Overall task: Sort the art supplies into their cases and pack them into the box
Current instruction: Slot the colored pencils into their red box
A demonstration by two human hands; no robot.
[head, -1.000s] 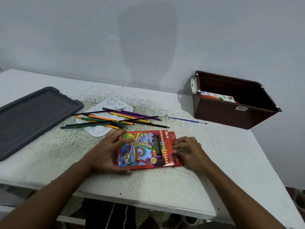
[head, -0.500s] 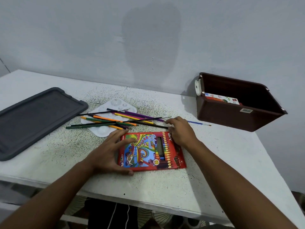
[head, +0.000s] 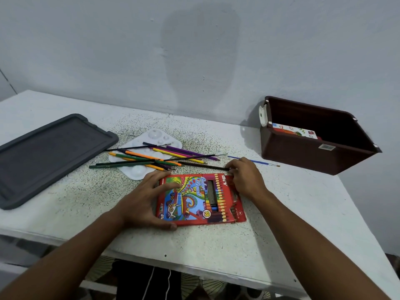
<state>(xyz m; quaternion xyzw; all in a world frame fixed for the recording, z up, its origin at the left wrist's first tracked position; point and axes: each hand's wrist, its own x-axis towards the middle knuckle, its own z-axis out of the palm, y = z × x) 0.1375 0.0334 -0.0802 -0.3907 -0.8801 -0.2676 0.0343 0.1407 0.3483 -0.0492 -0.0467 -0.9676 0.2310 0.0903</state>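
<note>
A red colour-pencil case (head: pixel 199 199) lies flat on the white table (head: pixel 292 208) in front of me. My left hand (head: pixel 144 202) grips its left edge, thumb below and fingers on top. My right hand (head: pixel 244 177) sits at the case's top right corner and pinches the end of a dark brown pencil (head: pixel 203 166). Several loose coloured pencils (head: pixel 151 159) and thin brushes lie across a white paint palette (head: pixel 149 152) behind the case. A brown box (head: pixel 307 152) stands at the right with a printed packet (head: pixel 294 131) inside.
A dark grey lid (head: pixel 47 156) lies on the left of the table. A blue-handled brush (head: pixel 255 161) lies between my right hand and the box. The wall runs close behind the table. The table's near edge is just below the case.
My right hand left the case's right edge, reached up to the loose pencils and took hold of the dark brown pencil's end. My left hand stayed on the case.
</note>
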